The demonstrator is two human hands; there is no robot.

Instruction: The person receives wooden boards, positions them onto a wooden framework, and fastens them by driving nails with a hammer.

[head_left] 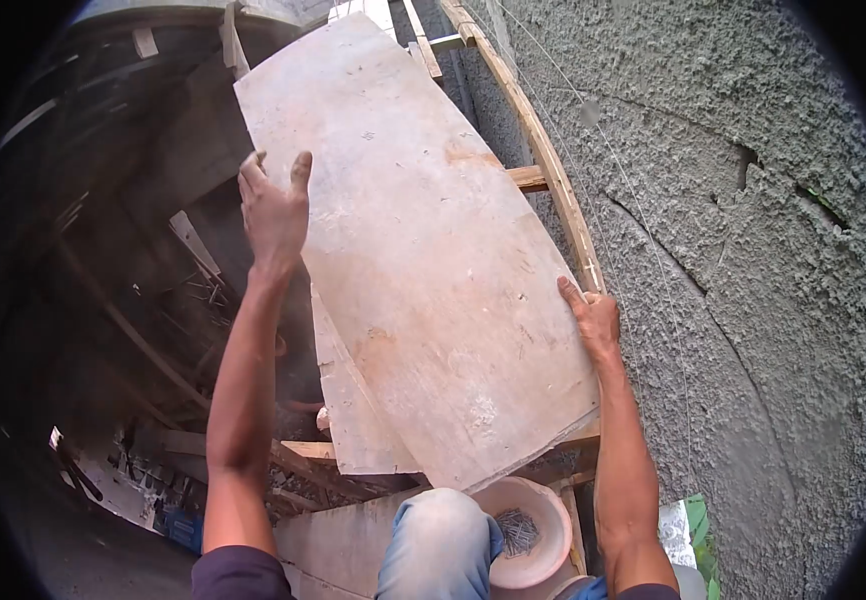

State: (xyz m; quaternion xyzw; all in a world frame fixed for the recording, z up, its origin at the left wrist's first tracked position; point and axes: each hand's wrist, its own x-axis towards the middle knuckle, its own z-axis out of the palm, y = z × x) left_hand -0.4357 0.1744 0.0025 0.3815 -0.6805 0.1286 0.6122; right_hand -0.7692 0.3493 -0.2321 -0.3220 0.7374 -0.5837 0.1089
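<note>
A large, worn plywood sheet (433,240) lies across the middle of the view, stained pale and rusty in places. At its left edge my left hand (275,215) is raised with thumb and fingers apart; whether it touches the sheet I cannot tell. My right hand (593,318) grips the right edge, thumb on top and fingers hidden around the side. Another board (353,430) sticks out from under the sheet at the lower left. Below the near edge stands a pink bowl (553,520) with nails (518,533) in it, beside my knee (438,550).
A curved wooden strip (533,125) with a crosspiece (528,178) runs along the right side. Beyond it rises a rough grey wall (753,300) with cracks and thin strings. To the left is a dark, deep space with loose timber (193,245). A wooden beam (310,450) passes under the boards.
</note>
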